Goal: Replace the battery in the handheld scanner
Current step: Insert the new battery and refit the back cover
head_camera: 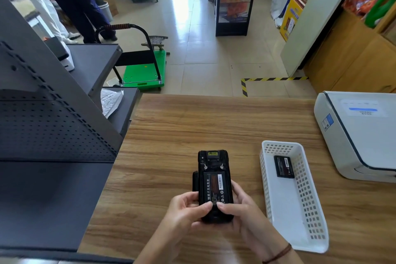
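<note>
The black handheld scanner (213, 159) is held face down over the wooden table (171, 135), its back cover off. A black battery (215, 186) with a red and white label sits in its open compartment. My left hand (185, 210) grips the scanner's lower left side, thumb on the battery's bottom edge. My right hand (237, 210) grips the lower right side, thumb also pressing there. A black piece, likely the cover (195, 181), lies on the table just left of the scanner. A second battery (284, 167) lies in the white perforated basket (300, 210) at the right.
A white printer (360, 135) stands at the table's right edge. Grey perforated metal shelving (53, 126) flanks the left. Beyond the table are a green platform cart (143, 73), a glass display case (233, 0) and people standing at the far left.
</note>
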The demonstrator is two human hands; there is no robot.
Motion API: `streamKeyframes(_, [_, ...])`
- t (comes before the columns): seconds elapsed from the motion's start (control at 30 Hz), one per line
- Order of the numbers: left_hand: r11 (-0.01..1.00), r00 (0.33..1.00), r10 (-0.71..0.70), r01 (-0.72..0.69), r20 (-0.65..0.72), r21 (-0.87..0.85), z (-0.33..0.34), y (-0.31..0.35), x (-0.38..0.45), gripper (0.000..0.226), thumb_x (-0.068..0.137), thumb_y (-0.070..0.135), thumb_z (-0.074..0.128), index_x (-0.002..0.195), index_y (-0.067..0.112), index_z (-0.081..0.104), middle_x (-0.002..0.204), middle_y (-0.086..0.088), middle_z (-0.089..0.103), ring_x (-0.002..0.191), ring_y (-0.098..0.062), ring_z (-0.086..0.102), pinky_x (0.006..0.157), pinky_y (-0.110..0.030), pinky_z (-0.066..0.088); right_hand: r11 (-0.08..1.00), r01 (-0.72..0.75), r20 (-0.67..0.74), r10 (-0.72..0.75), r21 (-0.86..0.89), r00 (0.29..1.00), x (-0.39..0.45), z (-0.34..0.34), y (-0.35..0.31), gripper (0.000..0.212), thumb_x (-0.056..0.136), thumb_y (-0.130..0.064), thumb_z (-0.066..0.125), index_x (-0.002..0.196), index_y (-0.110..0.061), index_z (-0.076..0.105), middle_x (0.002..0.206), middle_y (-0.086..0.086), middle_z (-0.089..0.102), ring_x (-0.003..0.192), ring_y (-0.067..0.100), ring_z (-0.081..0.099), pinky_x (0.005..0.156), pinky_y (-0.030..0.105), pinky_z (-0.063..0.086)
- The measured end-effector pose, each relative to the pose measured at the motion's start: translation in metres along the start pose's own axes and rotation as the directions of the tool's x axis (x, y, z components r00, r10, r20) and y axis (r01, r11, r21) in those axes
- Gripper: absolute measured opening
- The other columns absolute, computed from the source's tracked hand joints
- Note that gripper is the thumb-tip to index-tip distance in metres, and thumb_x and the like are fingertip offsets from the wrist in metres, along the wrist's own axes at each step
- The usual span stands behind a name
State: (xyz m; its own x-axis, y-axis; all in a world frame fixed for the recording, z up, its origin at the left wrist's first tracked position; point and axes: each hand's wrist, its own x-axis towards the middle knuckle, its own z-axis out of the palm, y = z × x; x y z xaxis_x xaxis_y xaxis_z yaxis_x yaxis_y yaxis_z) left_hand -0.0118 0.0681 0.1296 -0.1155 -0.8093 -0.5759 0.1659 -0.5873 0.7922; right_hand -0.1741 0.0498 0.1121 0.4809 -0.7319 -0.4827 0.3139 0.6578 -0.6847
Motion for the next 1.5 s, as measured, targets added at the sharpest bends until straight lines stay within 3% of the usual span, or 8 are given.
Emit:
streamKeyframes(0.37, [0.999,0.999,-0.034,0.034,0.003,0.004,-0.006,-0.006,0.001,0.026,0.076,0.002,0.070,0.101,0.002,0.063,0.068,-0.005,0.074,0.062,-0.011,0.072,0.050,-0.021,0.054,1.000,-0.014,-0.018,0.014,-0.016,1.000,0.000,0.002,0.008,0.062,0.065,0.005,0.064,0.121,-0.019,0.051,0.108,0.024,0.070,0.095,0.044,0.067,0.074,0.058,0.055])
streamKeyframes(0.5, [0.994,0.999,-0.047,0.049,0.026,-0.099,-0.015,-0.009,0.004,0.033,0.069,0.007,0.071,0.101,0.003,0.061,0.076,-0.008,0.075,0.070,-0.020,0.073,0.056,-0.030,0.058,0.989,0.014,-0.021,-0.017,-0.150,1.000,0.001,0.015,0.002,0.055,0.062,0.001,0.066,0.114,-0.013,0.056,0.095,0.014,0.073,0.085,0.025,0.069,0.072,0.037,0.057])
streamKeyframes(0.67, [0.954,0.984,0.043,-0.092,-0.171,-0.286,-0.024,-0.016,0.006,0.020,0.081,0.002,0.061,0.099,-0.005,0.064,0.076,-0.015,0.076,0.066,-0.026,0.073,0.053,-0.028,0.059,0.973,0.060,-0.046,-0.072,-0.224,0.996,0.017,0.049,0.009,0.027,0.077,-0.014,0.065,0.104,-0.012,0.063,0.091,0.001,0.071,0.082,0.008,0.069,0.072,0.019,0.053])
streamKeyframes(0.8, [0.952,0.964,0.036,-0.113,-0.262,-0.285,-0.048,-0.013,0.010,0.045,0.066,0.023,0.074,0.102,-0.002,0.065,0.077,-0.014,0.076,0.072,-0.029,0.071,0.067,-0.039,0.057,0.962,-0.022,-0.296,-0.063,-0.274,0.953,0.039,0.040,0.037,0.030,0.093,-0.033,0.049,0.092,-0.014,0.071,0.082,0.000,0.073,0.078,0.013,0.068,0.058,0.019,0.052])
streamKeyframes(0.9, [0.965,0.967,-0.024,-0.044,-0.252,-0.260,-0.069,-0.013,0.020,0.033,0.080,0.023,0.059,0.102,-0.001,0.065,0.081,-0.016,0.075,0.081,-0.035,0.067,0.078,-0.044,0.052,0.859,-0.170,-0.617,-0.196,-0.483,0.763,0.061,0.019,0.064,0.019,0.088,-0.031,0.057,0.086,-0.014,0.064,0.086,0.005,0.065,0.078,0.018,0.060,0.058,0.024,0.047])
streamKeyframes(1.07, [0.972,0.955,-0.052,-0.019,-0.293,-0.233,-0.086,-0.022,0.038,0.023,0.087,0.021,0.056,0.098,0.004,0.065,0.075,-0.012,0.074,0.073,-0.030,0.068,0.073,-0.040,0.054,0.517,-0.473,-0.681,-0.354,-0.714,0.641,0.107,0.010,0.078,0.063,0.076,-0.051,0.063,0.122,-0.011,0.047,0.122,0.005,0.049,0.115,0.022,0.049,0.081,0.031,0.046])
streamKeyframes(1.23, [0.973,0.947,-0.081,0.007,-0.312,-0.232,-0.095,-0.030,0.045,0.021,0.089,0.021,0.054,0.095,0.005,0.065,0.076,-0.012,0.074,0.069,-0.027,0.069,0.064,-0.035,0.057,0.262,-0.602,-0.650,-0.427,-0.754,0.629,0.140,0.022,0.073,0.070,0.069,-0.058,0.066,0.116,-0.012,0.041,0.123,0.006,0.048,0.116,0.024,0.046,0.089,0.032,0.045])
streamKeyframes(1.5, [0.967,0.942,-0.104,0.021,-0.320,-0.253,-0.106,-0.029,0.042,0.020,0.089,0.018,0.055,0.097,0.002,0.065,0.074,-0.013,0.074,0.073,-0.030,0.067,0.066,-0.037,0.055,0.273,-0.667,-0.721,-0.274,-0.693,0.637,0.159,0.019,0.061,0.070,0.065,-0.042,0.076,0.115,-0.010,0.039,0.127,0.011,0.050,0.120,0.028,0.044,0.093,0.037,0.044])
